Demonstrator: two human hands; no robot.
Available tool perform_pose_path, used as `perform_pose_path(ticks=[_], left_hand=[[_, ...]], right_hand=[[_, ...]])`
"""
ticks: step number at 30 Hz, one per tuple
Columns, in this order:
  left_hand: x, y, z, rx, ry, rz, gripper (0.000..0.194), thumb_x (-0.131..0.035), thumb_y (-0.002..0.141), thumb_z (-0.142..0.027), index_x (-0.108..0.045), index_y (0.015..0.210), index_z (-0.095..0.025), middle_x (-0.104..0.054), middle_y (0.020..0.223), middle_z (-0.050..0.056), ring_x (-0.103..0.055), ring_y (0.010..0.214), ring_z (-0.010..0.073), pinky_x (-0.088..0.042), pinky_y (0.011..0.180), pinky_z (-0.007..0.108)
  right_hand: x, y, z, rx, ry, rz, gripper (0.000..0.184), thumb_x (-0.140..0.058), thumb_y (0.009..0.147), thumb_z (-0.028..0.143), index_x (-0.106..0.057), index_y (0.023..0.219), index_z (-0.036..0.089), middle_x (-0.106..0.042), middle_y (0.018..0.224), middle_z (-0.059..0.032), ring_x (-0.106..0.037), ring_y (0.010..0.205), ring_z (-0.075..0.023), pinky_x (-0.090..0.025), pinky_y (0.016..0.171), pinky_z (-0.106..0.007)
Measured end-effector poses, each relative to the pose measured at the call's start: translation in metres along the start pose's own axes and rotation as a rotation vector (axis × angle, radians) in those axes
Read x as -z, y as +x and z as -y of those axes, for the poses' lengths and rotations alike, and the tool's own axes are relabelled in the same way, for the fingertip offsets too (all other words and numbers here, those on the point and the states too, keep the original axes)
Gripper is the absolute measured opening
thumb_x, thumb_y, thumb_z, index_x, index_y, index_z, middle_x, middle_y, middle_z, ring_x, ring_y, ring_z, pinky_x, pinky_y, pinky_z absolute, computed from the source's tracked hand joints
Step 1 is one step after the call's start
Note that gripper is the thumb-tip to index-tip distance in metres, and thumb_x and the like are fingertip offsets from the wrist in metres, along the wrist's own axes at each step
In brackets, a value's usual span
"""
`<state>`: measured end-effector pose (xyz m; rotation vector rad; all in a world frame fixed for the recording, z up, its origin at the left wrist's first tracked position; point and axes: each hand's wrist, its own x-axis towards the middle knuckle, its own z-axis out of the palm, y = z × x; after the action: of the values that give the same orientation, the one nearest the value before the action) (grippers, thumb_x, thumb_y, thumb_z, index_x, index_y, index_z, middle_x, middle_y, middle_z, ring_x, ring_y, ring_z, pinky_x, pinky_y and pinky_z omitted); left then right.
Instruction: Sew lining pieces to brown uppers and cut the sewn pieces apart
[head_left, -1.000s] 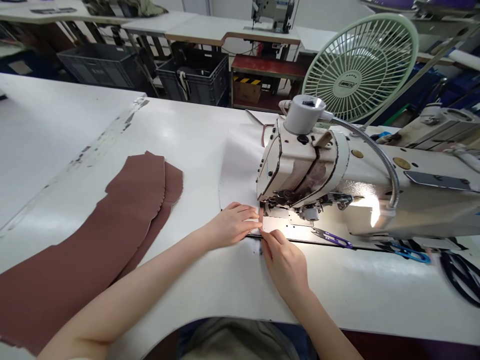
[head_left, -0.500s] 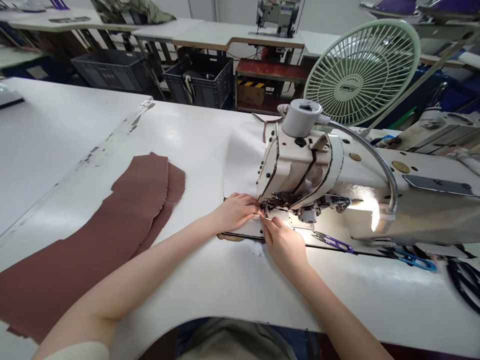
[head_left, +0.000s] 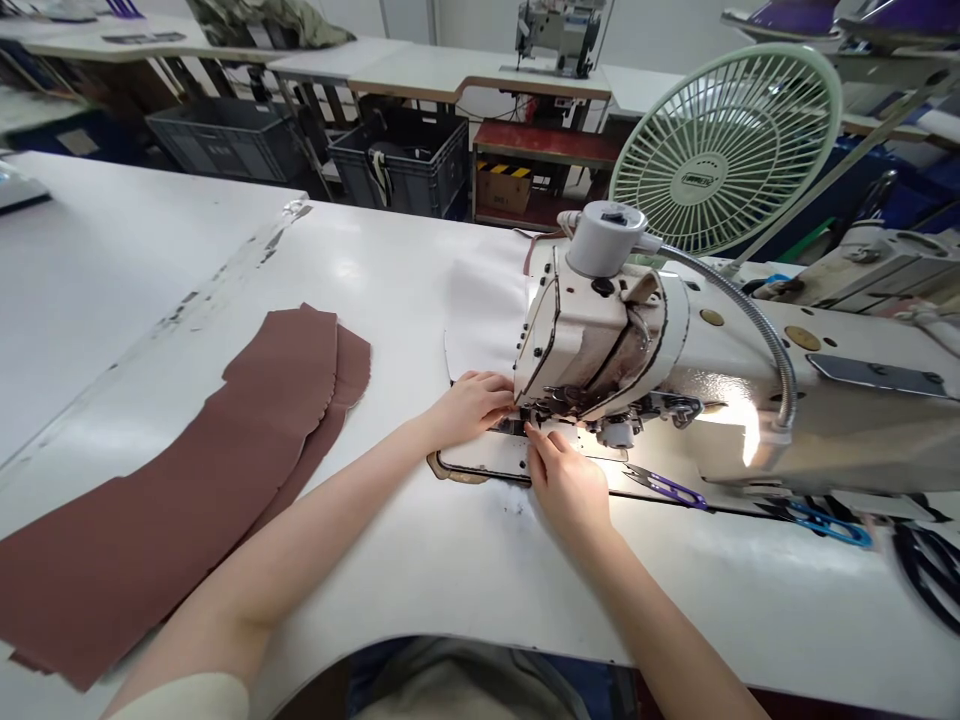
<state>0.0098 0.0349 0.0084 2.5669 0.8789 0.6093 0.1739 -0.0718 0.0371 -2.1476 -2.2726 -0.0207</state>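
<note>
**Left hand [head_left: 471,408] and right hand [head_left: 571,490] close in at the sewing machine [head_left: 600,335]**

The white desk [head_left: 420,570] filled most of the view, its front edge curving around the person's lap. The sewing machine stood across its right side, lamp lit, its head above the work area. On the left lay brown pieces [head_left: 202,460], stacked unevenly, the upper one notched along its edge and partly covering another.

Behind the machine, a pale green fan [head_left: 701,178] faced the desk. The pale sheet [head_left: 480,310] lay flat beside and behind the machine head, which hid part of it; a strip of brown edging [head_left: 529,255] showed at its far end.

The left hand lay palm down, fingers close together, tips just beside the foot area. The right hand came in from the near side, index finger stretched toward the same spot and the others curled. The fingertips were too small and partly hidden to tell whether either hand pinched anything.

Black looped handles [head_left: 934,575] rested at the far right. Nearer the hands lay blue-handled snips [head_left: 832,524] and, closest of all, purple-handled snips [head_left: 667,488], with lint [head_left: 516,508] near the right hand.
</note>
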Motion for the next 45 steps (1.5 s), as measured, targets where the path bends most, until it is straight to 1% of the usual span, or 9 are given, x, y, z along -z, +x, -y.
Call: perform_pose_path(ticks=[6,11,14,17,21,26,32,37,45], left_hand=[[0.001,-0.001,0.001,0.013,0.013,0.005,0.02,-0.046,0.091,-0.024,-0.063,0.101,-0.022,-0.062,0.111,0.005,-0.054,0.109,0.0192,-0.038,0.094,0.033],[0.011,-0.012,0.002,0.084,0.173,0.02,0.024,-0.048,0.091,-0.032,-0.06,0.108,-0.021,-0.061,0.117,0.006,-0.056,0.107,0.0199,-0.04,0.089,0.033],[0.016,-0.026,-0.012,0.061,0.326,0.088,0.022,-0.045,0.093,-0.029,-0.065,0.094,-0.02,-0.065,0.096,0.005,-0.059,0.09,0.0189,-0.043,0.074,0.031],[0.013,-0.038,-0.033,-0.017,0.402,0.093,0.032,-0.038,0.095,-0.025,-0.065,0.08,-0.017,-0.062,0.08,0.006,-0.057,0.079,0.0182,-0.044,0.065,0.03],[0.0,-0.045,-0.055,-0.068,0.41,0.05,0.031,-0.036,0.094,-0.017,-0.063,0.079,-0.016,-0.06,0.079,0.007,-0.054,0.08,0.0184,-0.045,0.063,0.029],[-0.001,-0.042,-0.06,-0.063,0.404,0.064,0.029,-0.036,0.092,-0.012,-0.063,0.085,-0.017,-0.062,0.08,0.006,-0.056,0.076,0.0171,-0.045,0.064,0.029],[0.005,-0.036,-0.059,0.103,0.281,0.055,0.026,-0.043,0.09,-0.018,-0.067,0.079,-0.021,-0.062,0.075,0.002,-0.059,0.073,0.0161,-0.041,0.058,0.027],[0.009,-0.027,-0.061,0.344,0.101,0.045,0.022,-0.047,0.087,-0.027,-0.065,0.075,-0.022,-0.066,0.078,-0.002,-0.061,0.071,0.0146,-0.037,0.054,0.025],[0.018,-0.011,-0.066,0.559,0.06,0.157,0.013,-0.048,0.077,-0.024,-0.056,0.069,-0.021,-0.067,0.073,0.0,-0.061,0.066,0.0187,-0.034,0.052,0.027]], right_hand=[[-0.003,0.0,0.0,0.003,0.008,-0.028,0.039,-0.038,0.091,0.025,-0.061,0.123,0.025,-0.064,0.087,-0.0041,-0.052,0.054,-0.0097,-0.026,0.047,-0.025],[-0.002,-0.005,-0.005,0.015,0.064,-0.062,0.038,-0.037,0.092,0.027,-0.063,0.121,0.024,-0.063,0.084,-0.0038,-0.051,0.053,-0.0091,-0.028,0.048,-0.024],[0.0,-0.007,-0.012,-0.009,0.128,-0.081,0.036,-0.039,0.091,0.026,-0.066,0.115,0.025,-0.063,0.084,-0.0032,-0.053,0.057,-0.0098,-0.03,0.049,-0.023],[0.001,-0.008,-0.019,-0.021,0.214,-0.094,0.033,-0.04,0.09,0.024,-0.069,0.108,0.023,-0.063,0.085,-0.0037,-0.057,0.067,-0.0124,-0.035,0.055,-0.023],[0.002,-0.005,-0.023,0.029,0.342,-0.113,0.029,-0.044,0.086,0.023,-0.066,0.105,0.019,-0.063,0.085,-0.0054,-0.058,0.076,-0.0156,-0.042,0.07,-0.027],[0.003,0.004,-0.02,0.017,0.446,-0.051,0.025,-0.052,0.078,0.019,-0.061,0.101,0.017,-0.066,0.091,-0.0061,-0.059,0.081,-0.0174,-0.041,0.08,-0.032],[0.006,0.023,-0.016,-0.016,0.4,0.059,0.02,-0.057,0.076,0.016,-0.066,0.093,0.018,-0.07,0.088,-0.0036,-0.06,0.08,-0.0181,-0.039,0.076,-0.03],[0.002,0.028,-0.014,-0.028,0.39,0.023,0.015,-0.056,0.082,0.024,-0.069,0.085,0.018,-0.07,0.076,-0.004,-0.062,0.073,-0.0174,-0.04,0.067,-0.026],[0.001,0.027,-0.019,-0.005,0.416,0.057,0.02,-0.053,0.083,0.018,-0.068,0.095,0.018,-0.071,0.085,-0.0034,-0.062,0.078,-0.0162,-0.042,0.069,-0.024]])
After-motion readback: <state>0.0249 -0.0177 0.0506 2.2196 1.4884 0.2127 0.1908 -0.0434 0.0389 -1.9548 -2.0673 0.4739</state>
